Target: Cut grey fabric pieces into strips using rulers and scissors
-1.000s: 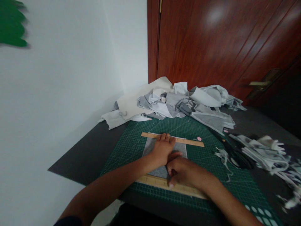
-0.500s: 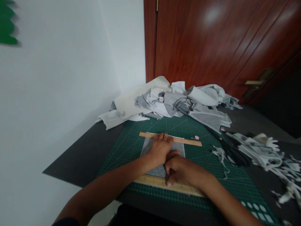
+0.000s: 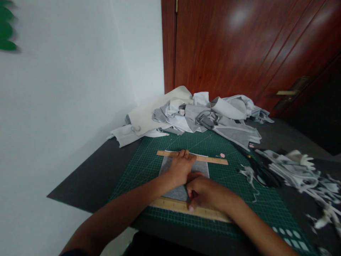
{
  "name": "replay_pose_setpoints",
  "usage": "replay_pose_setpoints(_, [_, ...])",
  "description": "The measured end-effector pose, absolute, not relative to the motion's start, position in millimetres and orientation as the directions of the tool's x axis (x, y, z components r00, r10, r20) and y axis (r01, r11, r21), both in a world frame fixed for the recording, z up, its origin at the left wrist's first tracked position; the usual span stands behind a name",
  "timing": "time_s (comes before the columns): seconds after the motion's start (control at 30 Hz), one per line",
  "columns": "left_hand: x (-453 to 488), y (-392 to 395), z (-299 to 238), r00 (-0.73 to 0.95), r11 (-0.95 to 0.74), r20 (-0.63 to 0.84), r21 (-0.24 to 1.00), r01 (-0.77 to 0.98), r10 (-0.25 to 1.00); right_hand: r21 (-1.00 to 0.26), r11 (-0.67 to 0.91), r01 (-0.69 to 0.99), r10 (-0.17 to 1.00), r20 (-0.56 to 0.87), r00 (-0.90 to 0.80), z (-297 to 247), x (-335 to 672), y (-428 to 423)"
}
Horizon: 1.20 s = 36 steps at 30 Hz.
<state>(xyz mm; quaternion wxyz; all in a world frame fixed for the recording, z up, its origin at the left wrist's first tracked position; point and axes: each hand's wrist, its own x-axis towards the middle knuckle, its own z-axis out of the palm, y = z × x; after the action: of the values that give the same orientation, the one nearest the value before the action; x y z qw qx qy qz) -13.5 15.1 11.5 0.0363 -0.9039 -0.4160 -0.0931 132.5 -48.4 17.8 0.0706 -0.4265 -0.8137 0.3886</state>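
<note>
A grey piece of fabric (image 3: 176, 193) lies on the green cutting mat (image 3: 138, 170). Across its far edge runs a thin wooden ruler (image 3: 213, 160), and a wider wooden ruler (image 3: 170, 204) lies along its near edge. My left hand (image 3: 182, 166) rests palm down on the fabric, its fingers laid over the thin ruler. Close beside it, my right hand (image 3: 204, 192) is curled over the fabric's right side, with the thumb touching the wider ruler. Whatever its bent fingers pinch is hidden.
Behind the mat, a heap of grey and white fabric (image 3: 186, 115) lies against the wall and door (image 3: 226, 53). Black-handled scissors (image 3: 266, 176) lie at the mat's right, near fabric scraps (image 3: 249, 174) and folded strips (image 3: 293, 169). A small pink piece (image 3: 222, 155) lies past the thin ruler.
Both hands, the fabric and the rulers keep their places relative to each other. The whole view has shifted very slightly.
</note>
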Motion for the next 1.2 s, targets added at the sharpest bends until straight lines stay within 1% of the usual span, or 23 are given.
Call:
replay_pose_setpoints(0.1, [-14.0,15.4,11.4,0.645,-0.659,0.202,0.004,0.752,0.737,-0.703,0.324,0.633,0.751,-0.216,-0.625,14.5,133.2,-48.1])
replay_pose_setpoints(0.23, [-14.0,15.9,8.4,0.638,-0.655,0.215,0.009,0.756,0.739,-0.698,0.36,0.619,0.752,-0.175,-0.635,16.2,132.5,-47.8])
replay_pose_setpoints(0.47, [-13.7,16.9,2.5,0.643,-0.666,0.238,0.024,0.746,0.728,-0.675,0.339,0.656,0.754,-0.222,-0.618,23.5,130.8,-49.4])
replay_pose_setpoints(0.6, [-12.5,16.0,5.1,0.636,-0.656,0.215,0.027,0.754,0.741,-0.673,0.298,0.677,0.767,-0.254,-0.59,23.2,131.0,-50.4])
replay_pose_setpoints(0.7, [-11.6,15.2,6.6,0.629,-0.644,0.184,0.033,0.764,0.756,-0.679,0.305,0.667,0.764,-0.244,-0.597,23.0,130.7,-50.1])
replay_pose_setpoints(1.0, [-12.1,14.2,6.9,0.619,-0.639,0.198,0.055,0.767,0.76,-0.698,0.338,0.631,0.757,-0.197,-0.623,17.8,131.8,-48.3])
replay_pose_setpoints(1.2, [-12.0,14.2,6.6,0.623,-0.645,0.21,0.054,0.762,0.754,-0.697,0.315,0.645,0.756,-0.227,-0.614,19.3,131.5,-49.2])
